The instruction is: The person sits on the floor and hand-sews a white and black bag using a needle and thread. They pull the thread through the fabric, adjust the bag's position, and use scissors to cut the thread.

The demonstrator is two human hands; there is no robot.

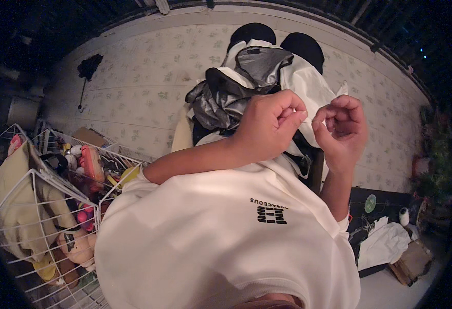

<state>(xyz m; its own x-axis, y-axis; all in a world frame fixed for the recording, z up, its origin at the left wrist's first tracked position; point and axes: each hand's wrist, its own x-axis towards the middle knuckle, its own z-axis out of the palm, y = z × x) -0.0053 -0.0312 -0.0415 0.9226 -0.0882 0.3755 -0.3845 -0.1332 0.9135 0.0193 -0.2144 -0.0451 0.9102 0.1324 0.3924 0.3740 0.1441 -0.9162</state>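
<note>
My left hand [272,125] is raised over my lap with thumb and index fingertips pinched together. Close beside it on the right, my right hand [341,133] has its thumb and curled fingers drawn near one another. The fingertips of both hands almost meet. Whether a small or thin thing sits between them is too fine to see. Beneath and beyond the hands, a crumpled silver-grey fabric piece [220,102] with black edging lies across my lap. White fabric [305,79] is bunched with it, and part of it shows behind my fingers.
At left, white wire baskets [33,174] hold toys and a beige cloth [13,197]. A black object with a thin handle [89,69] lies on the patterned floor [148,69]. At right are a dark surface with white sheeting [384,245], a cardboard piece [413,260] and plants [438,166].
</note>
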